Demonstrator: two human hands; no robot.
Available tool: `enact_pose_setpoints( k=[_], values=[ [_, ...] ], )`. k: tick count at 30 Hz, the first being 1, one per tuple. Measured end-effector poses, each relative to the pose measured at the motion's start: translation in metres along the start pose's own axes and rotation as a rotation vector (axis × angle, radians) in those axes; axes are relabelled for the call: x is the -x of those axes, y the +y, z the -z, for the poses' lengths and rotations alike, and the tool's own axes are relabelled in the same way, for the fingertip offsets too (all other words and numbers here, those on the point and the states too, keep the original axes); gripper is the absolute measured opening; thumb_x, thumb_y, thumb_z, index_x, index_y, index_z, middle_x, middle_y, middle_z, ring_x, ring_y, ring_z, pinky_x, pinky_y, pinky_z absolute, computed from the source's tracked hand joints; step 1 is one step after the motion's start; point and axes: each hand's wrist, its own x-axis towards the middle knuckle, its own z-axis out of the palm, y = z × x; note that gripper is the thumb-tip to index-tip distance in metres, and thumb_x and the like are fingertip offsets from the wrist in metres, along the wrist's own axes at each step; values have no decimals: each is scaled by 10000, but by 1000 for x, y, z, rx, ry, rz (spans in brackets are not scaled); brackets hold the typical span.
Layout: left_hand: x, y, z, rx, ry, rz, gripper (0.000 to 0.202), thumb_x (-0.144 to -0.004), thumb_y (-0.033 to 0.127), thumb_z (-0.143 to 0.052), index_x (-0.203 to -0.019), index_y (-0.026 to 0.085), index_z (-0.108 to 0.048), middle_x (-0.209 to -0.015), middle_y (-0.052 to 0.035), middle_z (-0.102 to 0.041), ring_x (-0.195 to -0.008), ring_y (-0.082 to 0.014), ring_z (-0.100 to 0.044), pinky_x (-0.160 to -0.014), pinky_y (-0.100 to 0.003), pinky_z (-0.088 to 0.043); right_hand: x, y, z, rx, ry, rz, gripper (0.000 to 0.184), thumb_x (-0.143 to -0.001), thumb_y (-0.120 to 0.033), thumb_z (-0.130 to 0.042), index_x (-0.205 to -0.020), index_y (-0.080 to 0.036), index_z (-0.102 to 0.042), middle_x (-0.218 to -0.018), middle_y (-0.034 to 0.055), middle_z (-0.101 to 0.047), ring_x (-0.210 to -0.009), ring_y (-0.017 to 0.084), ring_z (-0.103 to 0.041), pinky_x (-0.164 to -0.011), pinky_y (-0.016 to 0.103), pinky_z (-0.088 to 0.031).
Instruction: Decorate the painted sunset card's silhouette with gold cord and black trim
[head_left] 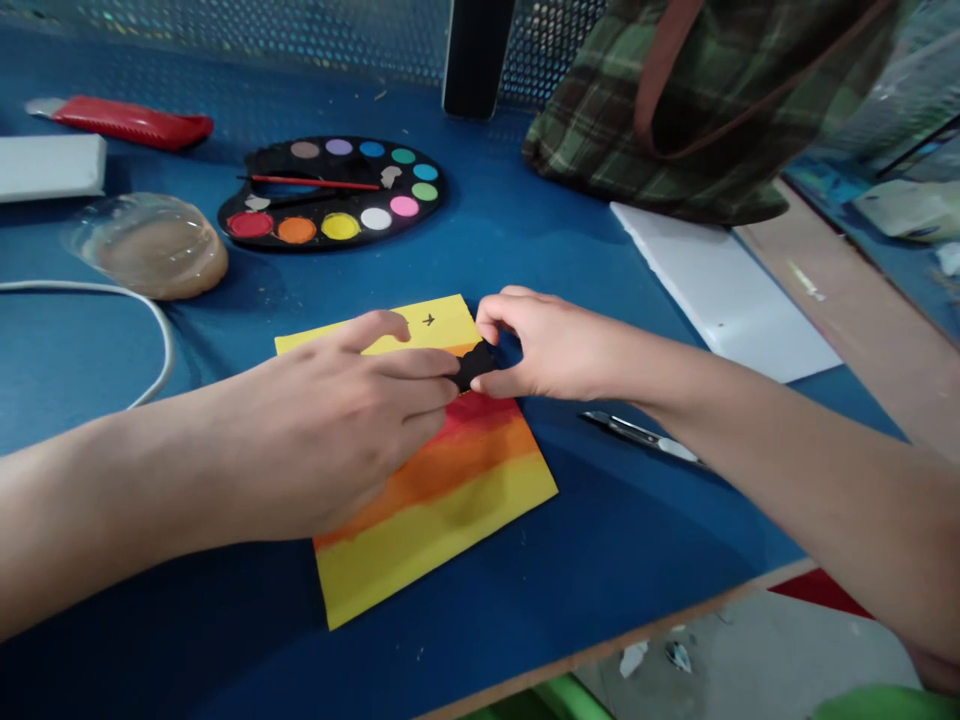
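Observation:
A painted card (457, 500) with yellow, orange and red bands lies on the blue table (637, 540). A tiny black bird shape (428, 320) is on its yellow top. My left hand (337, 420) rests over the card, fingers pinched on a small black paper piece (474, 366) at the card's right edge. My right hand (551, 345) pinches the same black piece from the other side with thumb and curled fingers.
A round paint palette (330, 195) with a red-handled brush (315, 182) sits behind. A cup of murky water (154, 245), red cutter (131, 122), white cable (142, 300), white board (724, 290), plaid bag (712, 110) and a craft knife (645, 435) surround the card.

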Motion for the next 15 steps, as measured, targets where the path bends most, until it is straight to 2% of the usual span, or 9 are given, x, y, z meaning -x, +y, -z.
enact_pose_setpoints(
  k=[5,9,11,15],
  values=[
    [-1,3,2,-20,-33,6,345,-906,124,-322,-919,198,-660,-1083,-29,-678,-1139,-238,-538,-997,-454,-376,-4,-5,10,79,-120,44,222,-703,-364,-631,-769,-207,-488,-831,9,-539,-678,133,-453,-543,266,-297],
    [-2,7,3,-125,-82,-2,382,-881,78,-311,-1000,163,-664,-1129,-70,-650,-1111,-256,-543,-991,-461,-387,-6,-19,23,166,-240,214,33,-755,-215,-568,-741,-189,-553,-745,-6,-565,-620,105,-470,-545,264,-298],
    [-2,8,3,-159,-61,-12,424,-871,55,-281,-1019,148,-668,-1132,-80,-650,-1078,-255,-560,-958,-447,-410,-7,-27,28,237,-307,291,103,-792,-151,-518,-697,-172,-553,-698,-6,-561,-600,95,-460,-544,264,-293],
    [-2,7,1,-139,-15,-9,427,-878,83,-274,-1030,150,-667,-1137,-71,-657,-1073,-254,-566,-936,-434,-421,-14,-34,30,358,-372,304,159,-808,-127,-520,-653,-155,-547,-623,-10,-529,-554,88,-427,-514,261,-266]
  ],
)
